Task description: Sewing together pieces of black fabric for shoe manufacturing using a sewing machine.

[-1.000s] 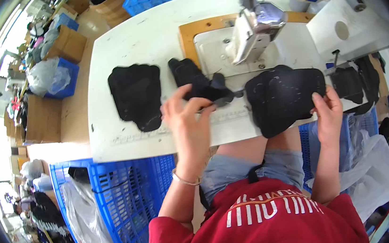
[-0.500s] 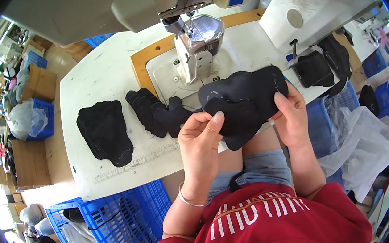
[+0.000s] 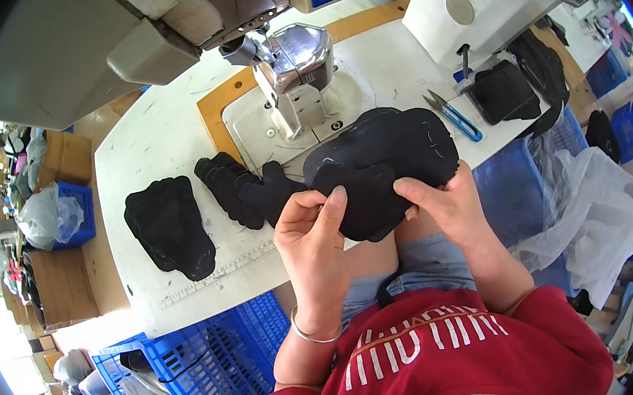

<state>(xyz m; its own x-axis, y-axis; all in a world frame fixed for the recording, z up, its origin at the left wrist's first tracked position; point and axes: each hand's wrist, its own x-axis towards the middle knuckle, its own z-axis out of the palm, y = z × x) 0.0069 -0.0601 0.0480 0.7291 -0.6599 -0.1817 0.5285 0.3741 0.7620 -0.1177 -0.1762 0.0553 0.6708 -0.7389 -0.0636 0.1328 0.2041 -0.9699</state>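
Both hands hold a black fabric piece (image 3: 396, 150) with white chalk-like marks, raised over the front edge of the white table. A smaller black flap lies folded over its near side. My left hand (image 3: 311, 233) pinches the left edge of that flap between thumb and fingers. My right hand (image 3: 444, 203) grips the right side, thumb on top and fingers partly hidden beneath. Left of the hands lie overlapping black fabric pieces (image 3: 243, 194). Farther left sits a stack of black cut pieces (image 3: 169, 228). Beyond the held piece stands the sewing machine's metal post (image 3: 299, 68).
Blue-handled thread snips (image 3: 456, 116) lie right of the held piece. More black pieces (image 3: 504, 93) rest by the machine's white body (image 3: 482, 10). A ruler scale (image 3: 220, 273) runs along the table's front. Below stand a blue crate (image 3: 196, 372) and clear plastic bags (image 3: 604, 221).
My right hand has shifted left and inward, from the fabric's right edge to the flap's side. The piece is turned and flatter, and the snips now show. The view has shifted slightly.
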